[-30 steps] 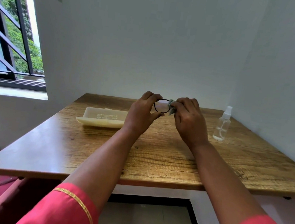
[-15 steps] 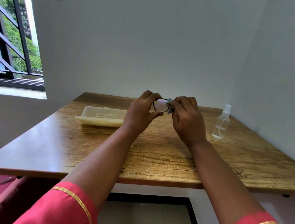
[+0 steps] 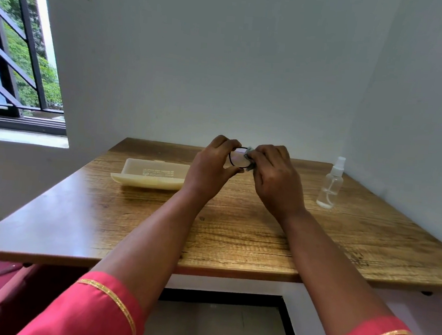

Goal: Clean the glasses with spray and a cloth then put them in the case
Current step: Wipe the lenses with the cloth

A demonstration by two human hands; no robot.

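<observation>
Wood-grain brown was the table (image 3: 235, 238) that we took as our landmark, and above its far middle we saw both hands raised and drawn close together. The left hand (image 3: 209, 166) was pinched on the dark frame of the glasses (image 3: 238, 158), thumb under the rim and fingers over the top, so that one lens showed between the two hands. The right hand (image 3: 272, 177) was closed on a small pale cloth (image 3: 249, 153), pressing it against the right side of that lens; most of the cloth was hidden in the fingers. Toward the table's left, lying flat behind the left wrist, we saw the cream case (image 3: 151, 174), and we could not tell whether its lid was latched. Near the table's right far corner, just beside the wall, the clear spray bottle (image 3: 330, 186) stood upright, well apart from the hands. Pink sleeves (image 3: 89, 311) with gold trim hung below the table's near edge. Against the frames from a second and half a second before, we found little altered: both grips were the same, the hands had kept their place over the table, the cloth had shifted only slightly against the lens, and the case and bottle had not moved.
</observation>
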